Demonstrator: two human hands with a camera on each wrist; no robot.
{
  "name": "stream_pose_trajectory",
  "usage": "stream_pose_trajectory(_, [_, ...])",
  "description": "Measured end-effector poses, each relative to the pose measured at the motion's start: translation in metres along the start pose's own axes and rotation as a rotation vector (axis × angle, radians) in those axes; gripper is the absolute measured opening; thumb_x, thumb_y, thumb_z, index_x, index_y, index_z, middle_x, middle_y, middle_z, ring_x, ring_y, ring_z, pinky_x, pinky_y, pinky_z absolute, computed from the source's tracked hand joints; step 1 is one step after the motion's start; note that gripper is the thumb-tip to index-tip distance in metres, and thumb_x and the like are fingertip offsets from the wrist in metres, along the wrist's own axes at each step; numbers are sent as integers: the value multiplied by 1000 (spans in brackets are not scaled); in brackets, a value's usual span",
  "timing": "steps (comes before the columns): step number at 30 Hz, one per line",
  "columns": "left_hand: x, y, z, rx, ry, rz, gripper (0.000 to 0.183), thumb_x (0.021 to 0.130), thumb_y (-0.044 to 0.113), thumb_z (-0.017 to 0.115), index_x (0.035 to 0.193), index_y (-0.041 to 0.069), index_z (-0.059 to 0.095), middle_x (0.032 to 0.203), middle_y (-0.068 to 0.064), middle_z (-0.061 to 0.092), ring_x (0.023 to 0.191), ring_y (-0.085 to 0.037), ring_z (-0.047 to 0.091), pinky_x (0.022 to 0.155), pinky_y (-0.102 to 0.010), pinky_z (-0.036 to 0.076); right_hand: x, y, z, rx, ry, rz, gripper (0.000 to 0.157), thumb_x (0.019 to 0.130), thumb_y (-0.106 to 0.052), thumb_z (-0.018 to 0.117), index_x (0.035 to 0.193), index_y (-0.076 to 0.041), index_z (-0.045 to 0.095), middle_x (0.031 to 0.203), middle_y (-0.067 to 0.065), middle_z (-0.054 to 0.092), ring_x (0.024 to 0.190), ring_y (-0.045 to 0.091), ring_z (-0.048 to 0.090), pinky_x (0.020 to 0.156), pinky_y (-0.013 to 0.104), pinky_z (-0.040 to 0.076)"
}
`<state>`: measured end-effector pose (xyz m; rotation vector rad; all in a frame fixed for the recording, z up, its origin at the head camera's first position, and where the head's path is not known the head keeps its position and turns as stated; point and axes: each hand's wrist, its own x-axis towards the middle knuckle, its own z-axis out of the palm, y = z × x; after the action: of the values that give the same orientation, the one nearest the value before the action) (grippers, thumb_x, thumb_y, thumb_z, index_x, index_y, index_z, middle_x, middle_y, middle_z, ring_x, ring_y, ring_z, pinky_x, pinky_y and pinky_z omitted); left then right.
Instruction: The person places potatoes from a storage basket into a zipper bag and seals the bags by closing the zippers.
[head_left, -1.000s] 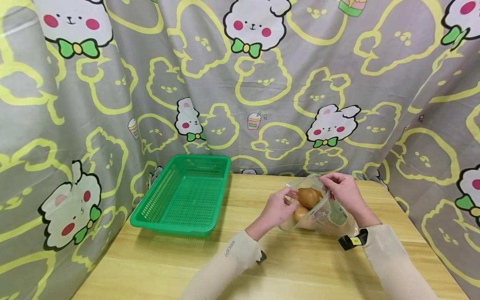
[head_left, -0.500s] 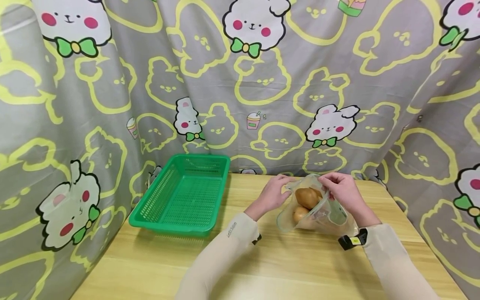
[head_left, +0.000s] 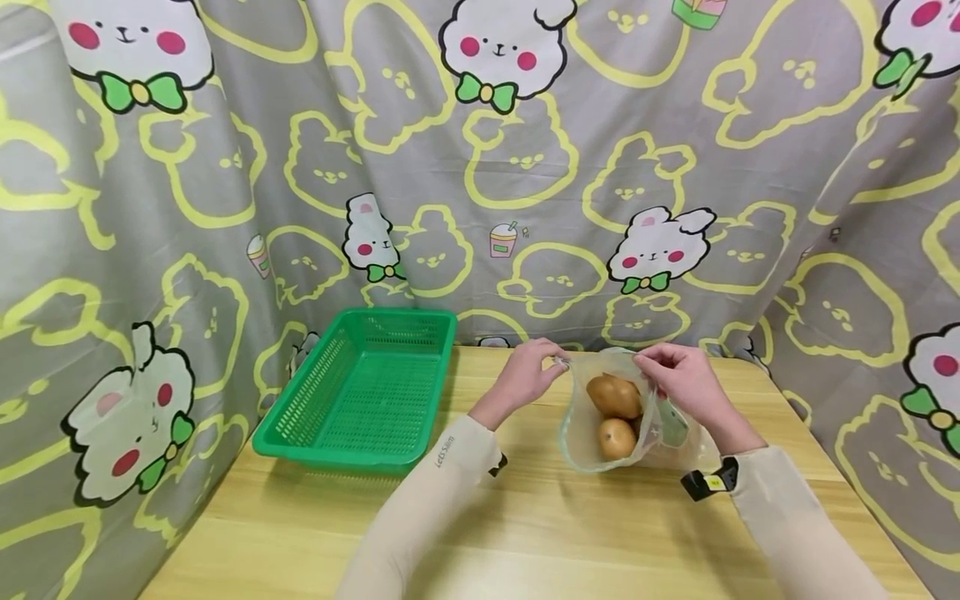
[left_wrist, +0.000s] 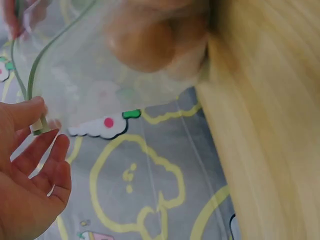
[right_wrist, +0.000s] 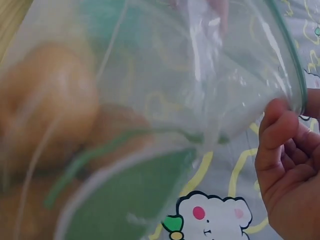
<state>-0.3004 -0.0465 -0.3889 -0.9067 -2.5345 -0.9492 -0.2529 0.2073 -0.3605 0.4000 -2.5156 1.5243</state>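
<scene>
A clear zip bag (head_left: 581,425) with a green-edged mouth lies on the table, its opening spread wide toward me. Inside are several round brown fruits, pear-like in looks; a lighter tan fruit (head_left: 617,439) sits lowest, under a browner fruit (head_left: 617,397). My left hand (head_left: 525,375) pinches one corner of the bag's mouth between thumb and index finger. In the left wrist view the zip end (left_wrist: 40,127) shows at those fingertips, the other fingers loosely bent. On the opposite rim, my right hand (right_wrist: 295,155) pinches the bag with thumb and fingers.
A green perforated plastic basket (head_left: 382,400) stands at the left of the wooden table (head_left: 540,542), with nothing in it. Patterned grey curtain (head_left: 420,167) hangs behind the table and along both sides.
My left hand left the fruits, took the bag's left corner and drew it leftward. The bag's mouth widened and more of the fruits shows. My right hand kept its hold.
</scene>
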Motion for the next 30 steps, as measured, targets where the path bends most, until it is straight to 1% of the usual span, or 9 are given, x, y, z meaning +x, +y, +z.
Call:
stream_pose_trajectory(3, [2, -1, -6, -59, 9, -30, 13, 94, 19, 61, 100, 12, 69, 104, 1, 66, 100, -14, 60, 86, -27, 46, -2, -1, -1, -32, -4, -9, 24, 93, -19, 62, 99, 4, 67, 66, 7, 58, 47, 17, 49, 43, 31, 45])
stream_pose_trajectory(6, [4, -2, -12, -144, 9, -77, 13, 96, 21, 56, 101, 13, 66, 102, 1, 66, 77, -16, 60, 76, -27, 48, -4, -1, 0, -64, 7, -47, 18, 92, -14, 63, 100, 2, 66, 70, 9, 59, 47, 17, 49, 44, 30, 46])
stream_pose_trajectory(8, [6, -2, -16, -206, 20, -109, 13, 97, 21, 53, 98, 14, 64, 98, 2, 66, 75, -13, 60, 73, -26, 48, -6, -2, 1, -73, 21, -94, 15, 90, -11, 65, 100, 1, 65, 73, 10, 60, 49, 16, 51, 44, 31, 47])
stream_pose_trajectory(10, [7, -1, -20, -246, 47, -143, 13, 98, 22, 51, 96, 15, 61, 90, 3, 65, 64, -14, 56, 65, -26, 47, -8, -4, 2, -80, 40, -152, 12, 89, -8, 66, 97, -2, 62, 75, 9, 60, 51, 14, 52, 43, 30, 47])
stream_pose_trajectory(13, [11, 0, -26, -271, 105, -169, 12, 98, 21, 51, 94, 15, 60, 84, 3, 64, 74, -9, 60, 64, -25, 47, -11, -4, 4, -74, 44, -234, 12, 87, -3, 68, 94, -5, 58, 74, 7, 61, 53, 12, 55, 43, 28, 47])
stream_pose_trajectory(18, [14, 0, -34, -257, 212, -204, 11, 96, 18, 54, 87, 14, 58, 75, 2, 62, 63, -10, 56, 58, -24, 45, -13, -3, 9, -96, -5, -403, 19, 83, 9, 66, 95, -4, 62, 77, 8, 63, 52, 13, 57, 45, 23, 46])
stream_pose_trajectory(23, [18, 1, -42, -189, 307, -221, 13, 93, 16, 57, 81, 11, 56, 65, 1, 53, 56, -13, 47, 54, -24, 38, -13, -3, 14, -177, -40, -566, 26, 78, 18, 65, 90, -5, 68, 98, 11, 61, 65, 11, 57, 54, 17, 47])
stream_pose_trajectory(26, [20, 1, -47, -163, 348, -228, 13, 92, 15, 58, 80, 10, 57, 62, 2, 50, 55, -13, 45, 55, -25, 37, -15, -3, 16, -219, -97, -609, 26, 79, 16, 64, 87, -8, 70, 96, 8, 62, 70, 8, 54, 56, 19, 47])
stream_pose_trajectory(30, [21, 1, -54, -154, 392, -259, 14, 91, 15, 59, 78, 10, 57, 61, 1, 49, 56, -15, 44, 55, -27, 37, -19, -1, 16, -223, -238, -586, 27, 84, 13, 59, 88, -11, 71, 87, -1, 64, 68, 6, 53, 57, 23, 47])
